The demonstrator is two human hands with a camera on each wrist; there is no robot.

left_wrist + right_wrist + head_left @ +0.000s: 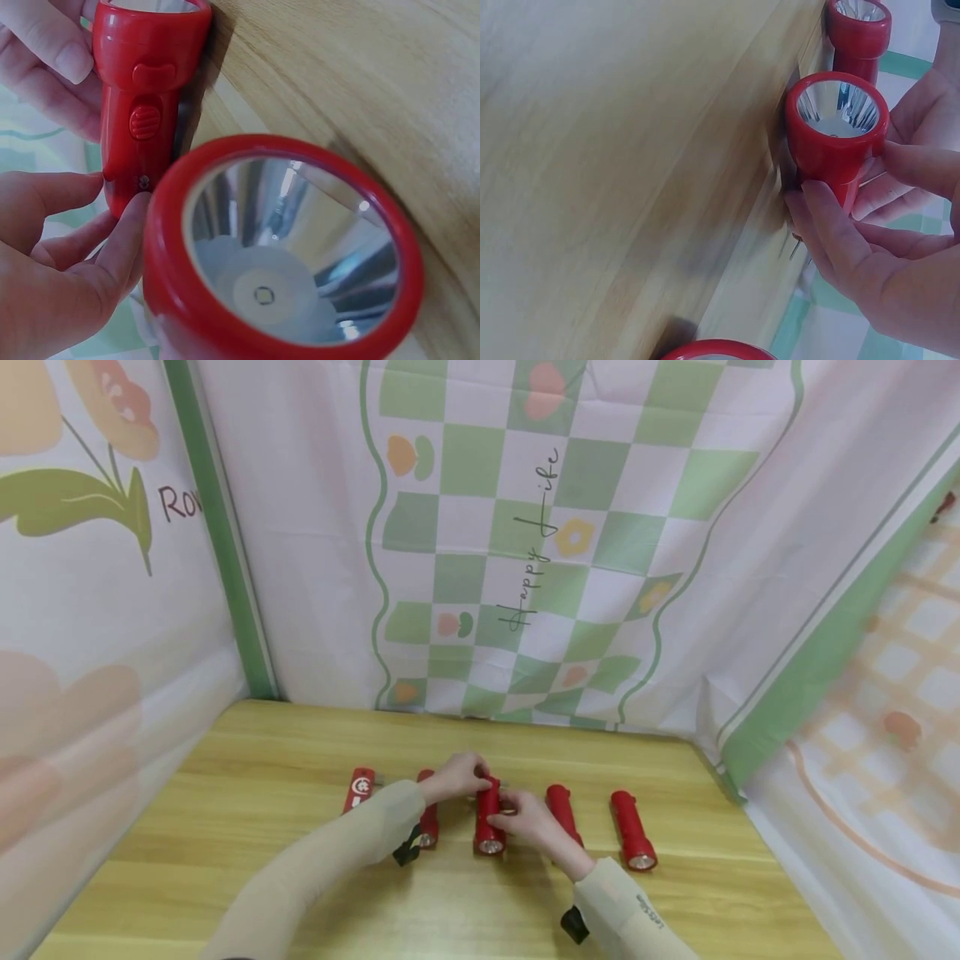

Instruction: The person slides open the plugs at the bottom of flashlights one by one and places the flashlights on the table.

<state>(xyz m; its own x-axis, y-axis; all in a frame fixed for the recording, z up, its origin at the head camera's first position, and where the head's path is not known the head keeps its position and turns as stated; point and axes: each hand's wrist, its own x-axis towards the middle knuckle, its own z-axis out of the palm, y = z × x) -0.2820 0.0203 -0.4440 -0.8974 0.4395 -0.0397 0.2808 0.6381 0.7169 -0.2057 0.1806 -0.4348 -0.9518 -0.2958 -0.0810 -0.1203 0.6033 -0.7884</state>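
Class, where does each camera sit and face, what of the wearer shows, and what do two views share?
Head: on the head, facing forward and down at the table; sleeves, left hand and right hand show.
Left wrist: on that wrist, facing the gripped flashlight; both hands show.
Right wrist: on that wrist, facing the same flashlight; both hands show.
Shared: both wrist views catch its lens end.

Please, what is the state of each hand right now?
Left hand: closed, pinching the tail of the middle shiny red, cylindrical flashlight.
Right hand: closed, holding the same flashlight's body.
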